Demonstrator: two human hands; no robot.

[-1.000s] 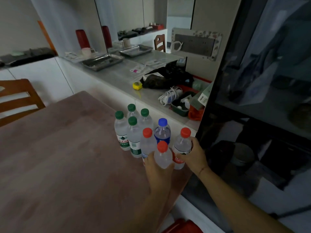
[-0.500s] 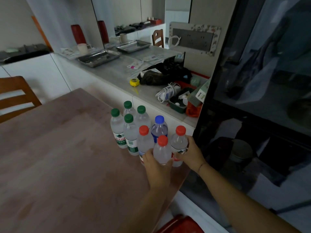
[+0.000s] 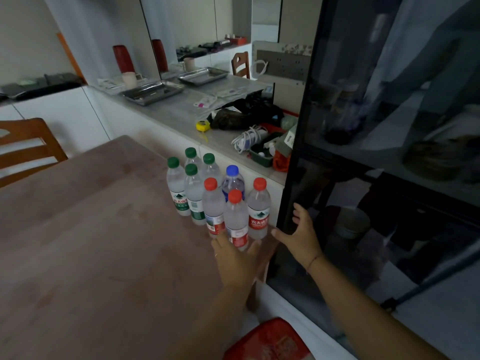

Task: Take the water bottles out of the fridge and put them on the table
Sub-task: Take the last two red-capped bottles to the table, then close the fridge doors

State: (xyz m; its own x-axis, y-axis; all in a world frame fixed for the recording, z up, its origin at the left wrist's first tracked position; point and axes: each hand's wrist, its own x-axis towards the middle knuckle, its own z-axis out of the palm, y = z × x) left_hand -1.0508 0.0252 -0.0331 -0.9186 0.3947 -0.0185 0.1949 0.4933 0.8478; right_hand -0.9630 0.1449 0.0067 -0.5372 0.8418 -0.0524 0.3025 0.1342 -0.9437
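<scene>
On the table (image 3: pixel 91 242) eight bottles (image 3: pixel 220 198) stand bunched together; left hand (image 3: pixel 235 261) and right hand (image 3: pixel 301 235) both spread wide, holding nothing, just beside them.

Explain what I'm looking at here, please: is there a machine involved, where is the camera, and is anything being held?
No machine: these are a person's two bare hands, filmed by one wide-angle camera worn on the head, looking forward and down. The wooden table carries a tight cluster of eight water bottles near its corner: four green-capped bottles at the back, one blue-capped bottle, and three red-capped bottles nearest the person. The left hand is open, fingers spread just in front of the nearest red-capped one; whether it touches is unclear. The right hand is open too, against the edge of a dark glass door on the right. Neither hand holds anything. Behind the table runs a counter with metal trays, a yellow tape measure and a coiled white cable.
</scene>
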